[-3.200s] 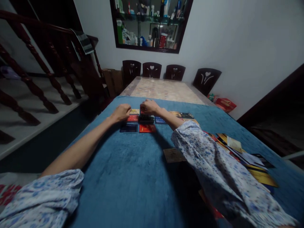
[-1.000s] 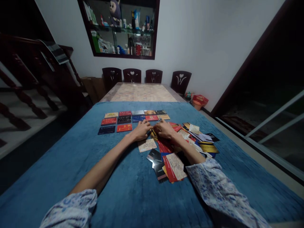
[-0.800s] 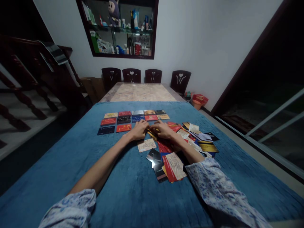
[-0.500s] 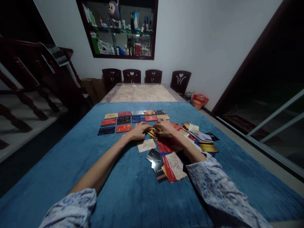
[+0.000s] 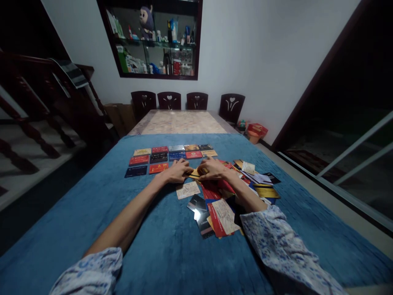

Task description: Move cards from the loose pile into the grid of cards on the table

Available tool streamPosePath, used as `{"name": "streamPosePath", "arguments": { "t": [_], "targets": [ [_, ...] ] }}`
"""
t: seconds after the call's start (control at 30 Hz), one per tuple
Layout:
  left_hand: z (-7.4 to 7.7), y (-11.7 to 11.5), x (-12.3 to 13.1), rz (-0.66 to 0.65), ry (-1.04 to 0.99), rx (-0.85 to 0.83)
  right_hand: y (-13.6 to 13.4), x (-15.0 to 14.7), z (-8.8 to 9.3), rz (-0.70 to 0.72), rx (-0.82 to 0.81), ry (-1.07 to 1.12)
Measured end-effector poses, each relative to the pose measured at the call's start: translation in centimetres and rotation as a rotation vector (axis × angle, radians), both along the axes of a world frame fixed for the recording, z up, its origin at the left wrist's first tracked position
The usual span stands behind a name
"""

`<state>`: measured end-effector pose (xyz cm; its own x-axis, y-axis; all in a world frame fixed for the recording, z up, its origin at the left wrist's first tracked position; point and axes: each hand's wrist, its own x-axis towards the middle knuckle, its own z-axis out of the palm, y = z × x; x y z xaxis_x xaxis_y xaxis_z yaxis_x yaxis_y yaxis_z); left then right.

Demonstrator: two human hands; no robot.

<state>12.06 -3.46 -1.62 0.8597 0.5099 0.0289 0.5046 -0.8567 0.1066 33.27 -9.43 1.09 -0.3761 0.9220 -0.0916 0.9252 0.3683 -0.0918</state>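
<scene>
Between my two hands is a gold card (image 5: 194, 173) with a dark stripe, partly covered by fingers. My left hand (image 5: 178, 171) grips its left end, and my right hand (image 5: 211, 169) has its fingers closed on the right end. Beyond the hands, several bank cards lie in rows, among them an orange-red card (image 5: 159, 168) and a dark navy card (image 5: 136, 171) at the near left. Under and around my right forearm spreads a loose pile of cards, with a red card (image 5: 215, 221) at its near side. A cream card (image 5: 188, 190) lies just below my left hand.
A blue cloth (image 5: 153, 254) covers the near part of the table; its marble-patterned top (image 5: 181, 121) shows beyond. Dark chairs (image 5: 169, 100) stand at the far end. A red box (image 5: 257, 130) sits on the floor at right, a cardboard box (image 5: 120, 119) at left.
The gold card between my hands now lies more level, and my fingers have shifted slightly along it. The whole view has tilted a little, with the rows of cards unchanged.
</scene>
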Motion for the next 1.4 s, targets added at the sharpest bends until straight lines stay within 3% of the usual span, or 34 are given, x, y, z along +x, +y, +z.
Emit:
{"name": "streamPosePath", "arguments": {
  "t": [0.43,0.63,0.93,1.4],
  "targets": [
    [0.2,0.8,-0.7,-0.078,-0.094,-0.072,0.3,0.3,-0.3,0.047,0.036,0.017],
    [0.6,1.0,-1.0,-0.009,-0.133,-0.100,0.4,0.3,-0.2,0.069,0.067,-0.018],
    [0.7,1.7,-1.4,-0.034,-0.310,-0.202,1.1,1.0,-0.5,0.121,0.139,0.158],
    [0.0,2.1,-1.4,0.064,-0.415,-0.090,1.2,1.0,-1.2,-0.024,0.262,0.162]
  ]
}}
